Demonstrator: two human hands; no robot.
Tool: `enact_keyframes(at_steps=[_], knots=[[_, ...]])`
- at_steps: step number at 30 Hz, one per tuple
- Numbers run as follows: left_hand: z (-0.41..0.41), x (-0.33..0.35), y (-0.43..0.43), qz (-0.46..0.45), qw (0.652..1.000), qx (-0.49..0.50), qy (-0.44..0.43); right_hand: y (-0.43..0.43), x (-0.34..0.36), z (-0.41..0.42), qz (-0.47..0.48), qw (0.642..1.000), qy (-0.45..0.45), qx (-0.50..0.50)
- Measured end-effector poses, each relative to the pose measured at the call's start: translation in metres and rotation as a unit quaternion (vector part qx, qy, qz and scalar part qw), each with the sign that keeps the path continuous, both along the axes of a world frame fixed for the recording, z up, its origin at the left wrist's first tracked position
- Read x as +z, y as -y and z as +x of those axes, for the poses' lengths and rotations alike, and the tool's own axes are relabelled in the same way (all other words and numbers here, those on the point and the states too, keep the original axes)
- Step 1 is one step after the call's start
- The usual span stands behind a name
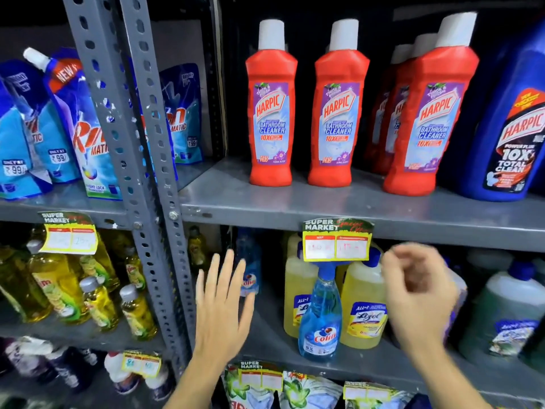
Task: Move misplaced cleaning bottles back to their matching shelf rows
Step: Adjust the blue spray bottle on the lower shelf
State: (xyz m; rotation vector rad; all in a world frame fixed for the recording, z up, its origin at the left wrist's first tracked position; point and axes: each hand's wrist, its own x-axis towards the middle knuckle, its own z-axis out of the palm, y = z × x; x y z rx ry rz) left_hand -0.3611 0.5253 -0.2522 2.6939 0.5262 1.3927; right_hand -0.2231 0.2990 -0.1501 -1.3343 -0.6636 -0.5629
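Red Harpic bathroom cleaner bottles (270, 113) stand in a row on the upper grey shelf (324, 208), with a large blue Harpic bottle (510, 128) at their right. On the lower shelf a blue Colin spray bottle (320, 317) stands in front of yellow Lizol bottles (364, 308); another Colin bottle (249, 270) sits further back. My left hand (222, 308) is raised flat with fingers spread, holding nothing, left of the spray bottle. My right hand (418, 293) is blurred, fingers loosely curled and empty, in front of the lower shelf's right part.
A perforated grey upright post (147, 184) divides the racks. Blue Rin pouches (79, 125) fill the upper left shelf, yellow dish-liquid bottles (59, 287) the one below. Greenish Lizol jugs (507, 314) stand at the lower right. Price tags (336, 240) hang from shelf edges.
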Motion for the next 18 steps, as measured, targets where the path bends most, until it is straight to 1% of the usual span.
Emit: enact_keyframes(at_steps=[2,3,5,7,9,11,15,18], knots=[[-0.013,-0.06,-0.001,-0.066,0.994,0.02,-0.09,-0.002,-0.051,0.0,-0.114,0.991,-0.066,0.024],[-0.018,-0.089,-0.002,-0.091,0.985,0.021,-0.143,-0.003,-0.072,0.002,-0.186,0.978,-0.089,0.026],[-0.027,-0.137,-0.005,-0.108,0.961,0.028,-0.252,-0.004,-0.1,0.008,-0.328,0.937,-0.118,0.037],[-0.03,-0.163,-0.007,-0.095,0.937,0.041,-0.333,-0.008,-0.113,0.015,-0.425,0.89,-0.147,0.074],[-0.03,-0.173,-0.01,-0.075,0.923,0.042,-0.375,-0.014,-0.123,0.023,-0.461,0.857,-0.192,0.128],[-0.029,-0.176,-0.013,-0.066,0.917,0.03,-0.393,-0.019,-0.134,0.034,-0.474,0.84,-0.219,0.147],[-0.03,-0.181,-0.019,-0.055,0.916,0.013,-0.398,-0.027,-0.152,0.05,-0.484,0.831,-0.236,0.14],[-0.031,-0.187,-0.022,-0.048,0.919,0.004,-0.392,-0.033,-0.156,0.046,-0.459,0.845,-0.243,0.126]])
